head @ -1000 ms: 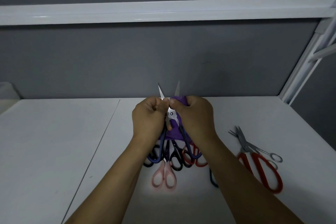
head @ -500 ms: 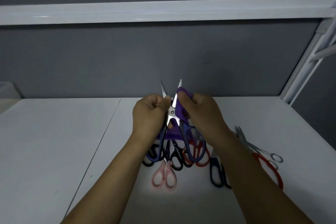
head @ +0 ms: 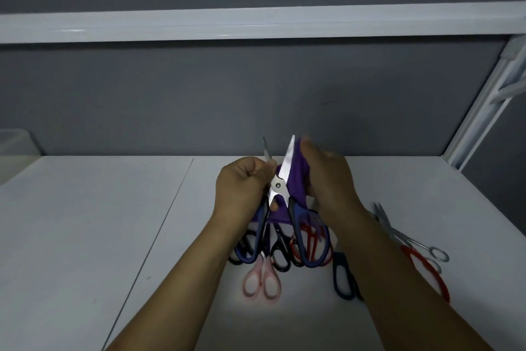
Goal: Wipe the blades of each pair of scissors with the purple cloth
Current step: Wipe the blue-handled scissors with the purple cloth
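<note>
Working above a white counter (head: 85,236). With the curled left hand (head: 242,194), gripping dark-blue-handled scissors (head: 277,186) near the pivot, raised, tips up, blades spread in a V. With the right hand (head: 330,182), pinching a bunched purple cloth (head: 297,174) against the right, shiny blade. Underneath, on the counter: pink-handled scissors (head: 262,282) among black pairs; off right, red-handled scissors (head: 427,268).

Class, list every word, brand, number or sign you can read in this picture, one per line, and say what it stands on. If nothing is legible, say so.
No readable text anywhere in this view.
The blue-handled scissors: bare blades and a plain rivet, no brand visible.
The purple cloth, pink-handled scissors, red-handled scissors and white table: no markings to be seen.
</note>
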